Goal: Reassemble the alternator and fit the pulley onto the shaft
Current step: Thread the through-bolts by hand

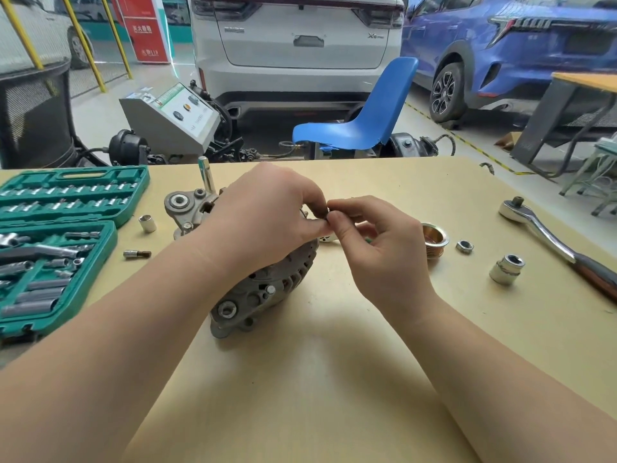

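The alternator (257, 289) sits mid-table (334, 379), left hand (267, 215) draped over its top. Both hands pinch some small dark part between fingertips, right hand (377, 242) meeting the left; can't tell what it is. Pulley (434, 240) and nut (464, 246) lie just right. Green socket set (60, 242) at left, ratchet (561, 242) far right. White car (297, 45) behind reads "X6".
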The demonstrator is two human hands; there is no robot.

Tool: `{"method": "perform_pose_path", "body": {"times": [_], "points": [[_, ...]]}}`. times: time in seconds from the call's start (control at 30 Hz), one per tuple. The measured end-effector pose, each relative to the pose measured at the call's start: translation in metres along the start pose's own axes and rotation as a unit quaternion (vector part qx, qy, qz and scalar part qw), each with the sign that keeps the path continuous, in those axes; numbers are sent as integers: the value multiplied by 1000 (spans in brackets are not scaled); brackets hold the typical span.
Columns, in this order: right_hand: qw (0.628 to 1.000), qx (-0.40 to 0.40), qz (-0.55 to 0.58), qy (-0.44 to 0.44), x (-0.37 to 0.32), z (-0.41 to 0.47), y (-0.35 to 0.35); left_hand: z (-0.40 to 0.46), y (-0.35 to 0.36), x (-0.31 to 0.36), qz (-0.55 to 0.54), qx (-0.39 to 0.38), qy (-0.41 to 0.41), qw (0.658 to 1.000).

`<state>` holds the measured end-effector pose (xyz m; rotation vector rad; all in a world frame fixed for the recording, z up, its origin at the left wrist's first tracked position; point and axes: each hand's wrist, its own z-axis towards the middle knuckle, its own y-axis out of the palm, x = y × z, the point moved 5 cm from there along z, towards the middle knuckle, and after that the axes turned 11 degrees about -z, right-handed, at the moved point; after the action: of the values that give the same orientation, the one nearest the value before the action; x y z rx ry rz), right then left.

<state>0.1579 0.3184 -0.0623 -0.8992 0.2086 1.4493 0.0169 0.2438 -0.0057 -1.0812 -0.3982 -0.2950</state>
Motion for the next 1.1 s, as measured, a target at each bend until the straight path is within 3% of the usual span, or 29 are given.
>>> {"method": "perform_pose_path", "body": {"times": [0.27, 0.6, 0.93, 1.1], "points": [[999, -3, 8, 38, -1, 2, 1, -2, 5, -3, -9, 16, 5, 1000], [998, 8, -56, -38, -7, 0, -3, 0, 7, -9, -22, -13, -5, 1000], [999, 24, -39, 18, -4, 1, -3, -3, 4, -6, -29, 12, -7, 999], [998, 13, -58, -35, -7, -1, -3, -3, 5, -5, -12, -6, -1, 1000]]}}
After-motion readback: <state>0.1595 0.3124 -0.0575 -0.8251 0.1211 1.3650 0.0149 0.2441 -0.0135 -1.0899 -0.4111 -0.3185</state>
